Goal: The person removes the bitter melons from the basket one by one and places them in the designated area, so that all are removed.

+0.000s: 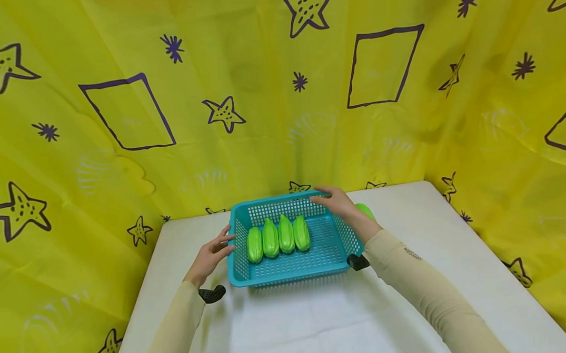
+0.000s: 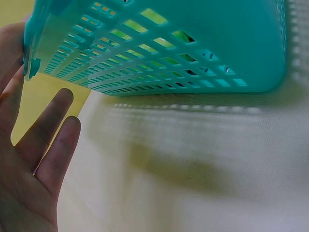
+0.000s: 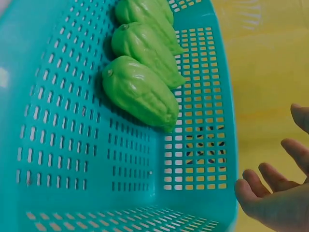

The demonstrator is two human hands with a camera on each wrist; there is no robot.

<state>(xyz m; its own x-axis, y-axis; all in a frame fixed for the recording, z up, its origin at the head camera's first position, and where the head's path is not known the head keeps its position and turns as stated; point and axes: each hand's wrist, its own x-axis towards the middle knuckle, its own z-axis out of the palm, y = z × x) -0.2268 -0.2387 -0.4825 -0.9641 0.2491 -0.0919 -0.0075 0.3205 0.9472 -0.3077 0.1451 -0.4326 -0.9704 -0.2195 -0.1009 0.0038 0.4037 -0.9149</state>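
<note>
Left hand (image 1: 209,257) and right hand (image 1: 341,203), fingers relaxed, flank a blue basket (image 1: 289,278). The right sleeve (image 1: 423,289) bears unreadably small lettering (image 1: 412,253).

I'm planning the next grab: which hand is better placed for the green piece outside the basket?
Probably the right hand: the green piece shows just beyond its wrist, while the left hand sits across the basket.
</note>
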